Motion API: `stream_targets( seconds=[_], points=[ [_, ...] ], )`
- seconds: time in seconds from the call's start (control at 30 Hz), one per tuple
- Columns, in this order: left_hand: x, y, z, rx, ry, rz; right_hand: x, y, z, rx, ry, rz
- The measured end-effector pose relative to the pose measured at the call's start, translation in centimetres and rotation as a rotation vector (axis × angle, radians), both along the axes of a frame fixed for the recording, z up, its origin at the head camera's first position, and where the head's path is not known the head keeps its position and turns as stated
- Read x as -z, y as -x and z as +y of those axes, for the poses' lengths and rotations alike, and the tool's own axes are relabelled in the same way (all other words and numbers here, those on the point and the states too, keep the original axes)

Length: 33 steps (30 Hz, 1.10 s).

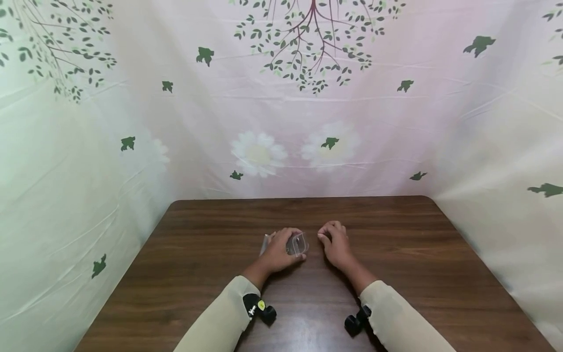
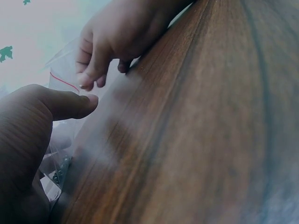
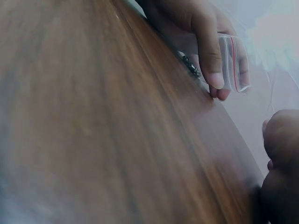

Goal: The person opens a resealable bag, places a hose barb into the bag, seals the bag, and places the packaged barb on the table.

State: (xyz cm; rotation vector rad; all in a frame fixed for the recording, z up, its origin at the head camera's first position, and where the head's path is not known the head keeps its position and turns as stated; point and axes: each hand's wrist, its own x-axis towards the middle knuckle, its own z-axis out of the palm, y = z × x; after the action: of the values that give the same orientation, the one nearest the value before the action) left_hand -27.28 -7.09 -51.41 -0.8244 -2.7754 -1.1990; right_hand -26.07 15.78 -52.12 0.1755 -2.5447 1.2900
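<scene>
My left hand (image 1: 280, 252) grips a small clear zip bag (image 1: 298, 244) whose mouth end is spread into a loop between thumb and fingers. A red line runs along the bag's seal (image 3: 234, 63). Several small dark pieces (image 2: 60, 173) show low in the bag, close to the tabletop. To the right of the bag, apart from it, is my right hand (image 1: 336, 247), fingers curled and thumb tip near the index finger. A tiny dark speck shows at those fingertips in the left wrist view; I cannot tell whether it is a held piece.
Both forearms reach over a dark brown wooden table (image 1: 211, 288) with rounded far corners. A pale cloth (image 1: 198, 146) printed with leaves, flowers and birds hangs behind the table and on both sides. Each sleeve carries a small black wrist camera (image 1: 268, 315).
</scene>
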Motion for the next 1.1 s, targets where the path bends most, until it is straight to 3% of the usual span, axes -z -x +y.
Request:
stream_targets(
  seconds=[0.3,0.4,0.7,1.1],
  points=[
    [-0.1,0.0,0.0,-0.002,-0.001,-0.005,-0.2,-0.8,-1.7,-0.118,0.070,0.252],
    [-0.1,0.0,0.0,0.001,-0.006,-0.011,-0.2,-1.1,-2.1,-0.151,0.093,0.291],
    [0.0,0.0,-0.1,0.006,0.004,0.001,0.4,-1.2,-2.6,-0.201,0.079,0.293],
    [0.4,0.1,-0.1,0.005,-0.009,0.037,0.2,-1.2,-2.5,-0.177,0.084,0.256]
  ],
)
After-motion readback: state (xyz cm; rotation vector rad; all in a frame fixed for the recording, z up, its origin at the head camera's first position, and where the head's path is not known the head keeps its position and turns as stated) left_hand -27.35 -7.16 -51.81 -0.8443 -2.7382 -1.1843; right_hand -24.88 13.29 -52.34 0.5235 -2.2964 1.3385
